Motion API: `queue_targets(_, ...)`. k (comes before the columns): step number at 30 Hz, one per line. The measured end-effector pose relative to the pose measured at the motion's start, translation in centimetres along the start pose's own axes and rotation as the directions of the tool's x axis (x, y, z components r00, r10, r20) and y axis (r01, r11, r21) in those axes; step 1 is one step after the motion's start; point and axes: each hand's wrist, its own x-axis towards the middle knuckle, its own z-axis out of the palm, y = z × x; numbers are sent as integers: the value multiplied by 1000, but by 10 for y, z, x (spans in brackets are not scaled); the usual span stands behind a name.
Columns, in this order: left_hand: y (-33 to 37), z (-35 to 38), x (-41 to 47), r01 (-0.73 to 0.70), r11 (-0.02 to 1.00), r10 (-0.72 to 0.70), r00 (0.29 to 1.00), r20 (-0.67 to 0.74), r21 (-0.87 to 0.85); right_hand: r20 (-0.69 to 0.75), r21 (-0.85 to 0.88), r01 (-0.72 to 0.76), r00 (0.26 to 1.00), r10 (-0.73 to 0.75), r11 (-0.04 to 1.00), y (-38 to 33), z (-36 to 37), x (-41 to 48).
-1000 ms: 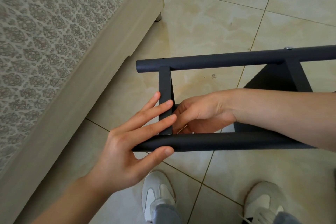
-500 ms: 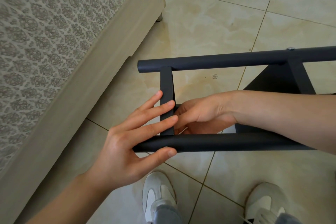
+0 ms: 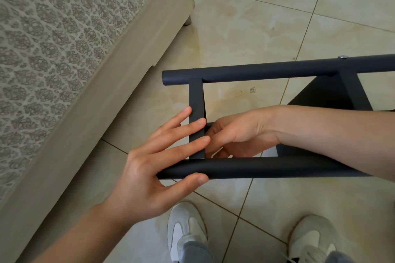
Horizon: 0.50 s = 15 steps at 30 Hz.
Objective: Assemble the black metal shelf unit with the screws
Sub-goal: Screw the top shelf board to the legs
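The black shelf (image 3: 277,169) is seen in front of the person, over the tiled floor (image 3: 245,28) and just to the right of a bed (image 3: 64,28) covered in patterned fabric. Its long axis runs left to right across the view. Two round tubes lie almost parallel, the far tube (image 3: 256,70) and a near tube, and their ends point left towards the bed. To the right the frame is cut off by the picture edge. The tubes are joined near their left ends by a flat crossbar (image 3: 196,100), which runs from far to near. Further right a dark panel (image 3: 320,96) is set between the tubes. A silver screw (image 3: 342,57) is seated on top of the far tube, above the panel.

The left hand (image 3: 149,173) is laid against the frame's left end. Its fingers are straight and spread, and they rest across the crossbar. The thumb is pressed to the near tube's near side. Nothing is clasped by it.

The right hand (image 3: 239,134) is reached in between the tubes from the right, just beside the crossbar and the left fingertips. Its fingers are curled down at the joint of crossbar and near tube. A thin pale sliver shows beneath them. Whether anything is pinched there cannot be told.

Two white shoes (image 3: 186,226) are seen on the floor below the near tube.
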Motion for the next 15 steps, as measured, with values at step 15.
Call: queue_targets(15,-1,1,2,-35,999,35,999,-6,22,-19,-38,-1,1000,1,999,0,1,1)
